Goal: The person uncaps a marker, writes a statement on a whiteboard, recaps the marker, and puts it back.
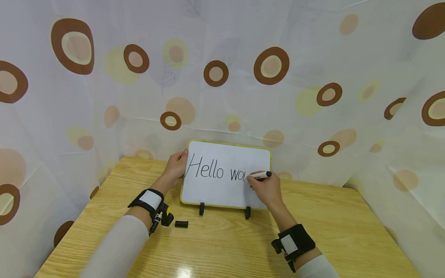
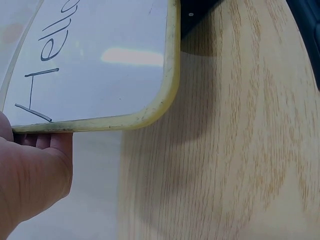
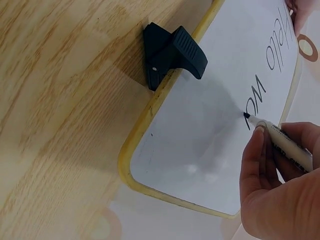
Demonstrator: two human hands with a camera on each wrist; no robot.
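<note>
So we'd call this mid-writing: the whiteboard (image 1: 222, 195) is standing toward the back of the wooden table (image 1: 326, 227), with two black clips, the left one (image 1: 201, 209) and the right one (image 1: 247, 212), on its bottom edge. It reads "Hello" (image 1: 206, 167), then a "wo" with a short stroke right after it, and in the right wrist view the marker tip (image 3: 246, 115) sits just at that stroke. The right hand (image 1: 269, 189) has the marker (image 1: 259, 175) in a closed pinch, thumb and fingers snug around the barrel near the writing end. The left hand (image 1: 175, 166) is curled on the board's left edge with fingers tucked behind it, so we figure that one's on steadying duty. What looks like the marker's cap (image 1: 181, 224) lies on the table in front of the board, well apart from both hands. For the next move, we'd say it calls for light, even tip pressure and a small shift rightward in line with the other letters, heel of the hand off the wet ink, left hand firm so the board doesn't rock on those clips.
</note>
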